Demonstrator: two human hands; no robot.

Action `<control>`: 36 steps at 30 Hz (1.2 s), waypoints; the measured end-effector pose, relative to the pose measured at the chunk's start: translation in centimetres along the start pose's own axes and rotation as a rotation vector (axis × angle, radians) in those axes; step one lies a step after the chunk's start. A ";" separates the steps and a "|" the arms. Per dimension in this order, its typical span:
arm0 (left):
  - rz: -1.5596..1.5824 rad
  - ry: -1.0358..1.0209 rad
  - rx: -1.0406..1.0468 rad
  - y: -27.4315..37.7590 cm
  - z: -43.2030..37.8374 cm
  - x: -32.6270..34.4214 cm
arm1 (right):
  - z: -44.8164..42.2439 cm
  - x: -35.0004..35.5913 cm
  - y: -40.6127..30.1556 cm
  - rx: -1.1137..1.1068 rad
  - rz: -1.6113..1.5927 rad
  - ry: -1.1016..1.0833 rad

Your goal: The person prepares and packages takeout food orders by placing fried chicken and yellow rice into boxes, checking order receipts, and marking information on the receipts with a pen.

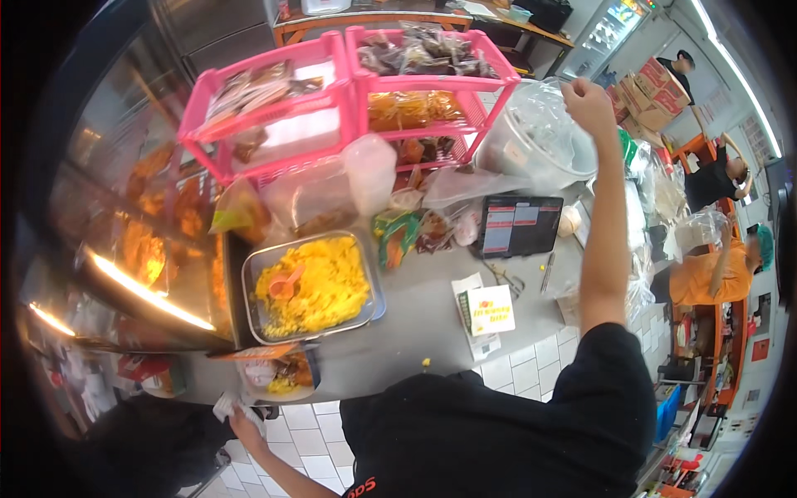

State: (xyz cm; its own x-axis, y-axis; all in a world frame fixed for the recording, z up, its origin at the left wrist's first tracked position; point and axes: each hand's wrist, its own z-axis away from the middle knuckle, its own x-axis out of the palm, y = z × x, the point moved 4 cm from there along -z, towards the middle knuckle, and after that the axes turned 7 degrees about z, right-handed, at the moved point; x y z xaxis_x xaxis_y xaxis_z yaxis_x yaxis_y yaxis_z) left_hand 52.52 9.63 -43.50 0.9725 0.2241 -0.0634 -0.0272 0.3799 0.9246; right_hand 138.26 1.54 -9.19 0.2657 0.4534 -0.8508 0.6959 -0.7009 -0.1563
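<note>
My left hand (pixel 248 431), low at the left beside the counter, grips a crumpled white paper (pixel 229 408). My right hand (pixel 586 104) is raised over a translucent white bucket (pixel 507 152), its fingers closed at the edge of a clear plastic bag (pixel 545 109) inside it. On the counter, a metal tray (pixel 250 311) holds yellow rice with an orange scoop (pixel 285 283) lying in it. Just in front of that tray, a box of food (pixel 283 373) contains yellow rice and browned pieces. A printed paper packet (pixel 490 310) rests on other papers towards the right.
Pink plastic racks (pixel 352 93) with bagged goods stand behind the tray. A tablet (pixel 520 225), scissors (pixel 514 283) and a pen (pixel 548 272) lie nearby. A lit glass display case (pixel 143 249) borders the left. One person in orange (pixel 710 274) stands at the right; others are farther back.
</note>
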 end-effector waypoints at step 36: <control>0.630 -0.090 0.011 9.8 8.3 4.0 | 16.7 -8.5 -13.0 -0.591 -0.777 -0.454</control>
State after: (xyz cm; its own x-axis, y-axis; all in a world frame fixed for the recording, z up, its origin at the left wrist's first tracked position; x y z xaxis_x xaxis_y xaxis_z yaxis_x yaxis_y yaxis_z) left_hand 58.07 6.78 -31.62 0.7863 0.3254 0.5252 -0.5985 0.1902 0.7782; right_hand 115.78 -2.41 -8.32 -0.5759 0.3283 -0.7487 0.8120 0.1231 -0.5706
